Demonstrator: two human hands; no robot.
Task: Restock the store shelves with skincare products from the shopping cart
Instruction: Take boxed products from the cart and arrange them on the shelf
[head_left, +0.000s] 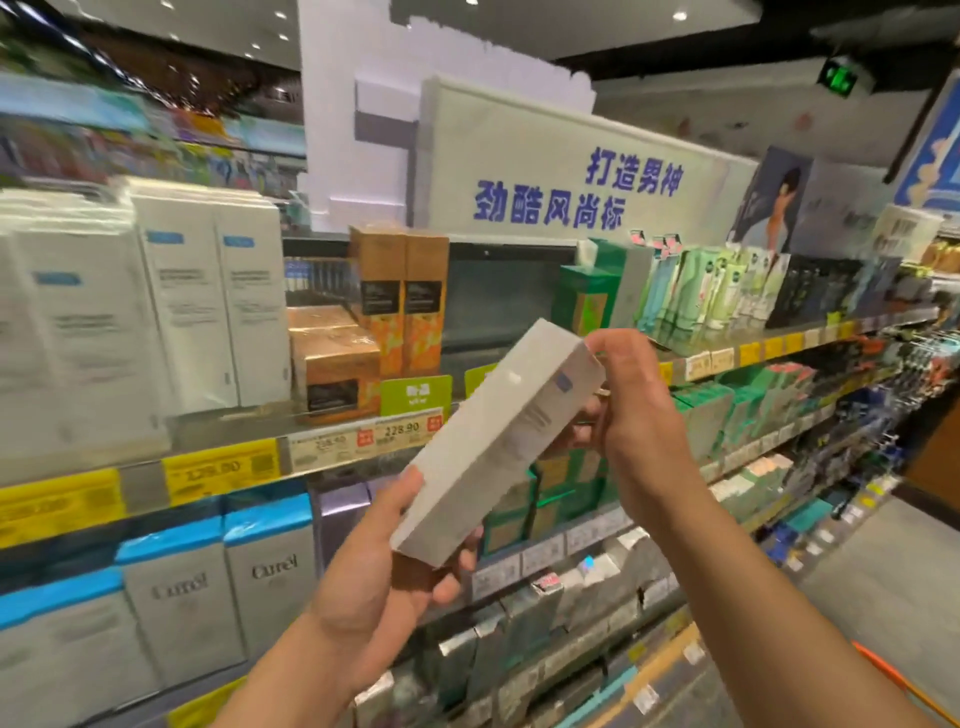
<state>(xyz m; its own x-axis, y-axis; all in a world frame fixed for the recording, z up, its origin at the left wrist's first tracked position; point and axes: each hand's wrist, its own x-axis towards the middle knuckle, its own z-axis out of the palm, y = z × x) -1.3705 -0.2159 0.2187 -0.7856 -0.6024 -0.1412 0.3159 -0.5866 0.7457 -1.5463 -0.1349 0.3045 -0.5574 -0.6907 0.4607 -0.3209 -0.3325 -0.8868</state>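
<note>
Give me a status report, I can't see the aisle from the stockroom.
Left hand grips white box's lower end, right hand its top. Box held tilted in front of top shelf, not shelved. Nothing between box and shelf.

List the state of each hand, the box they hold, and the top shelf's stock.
left hand: grips the box's lower end
right hand: pinches the box's upper end
white box: sealed, tilted, off the shelf
white boxes: upright on the top shelf
orange boxes: upright, gap to their right
</note>
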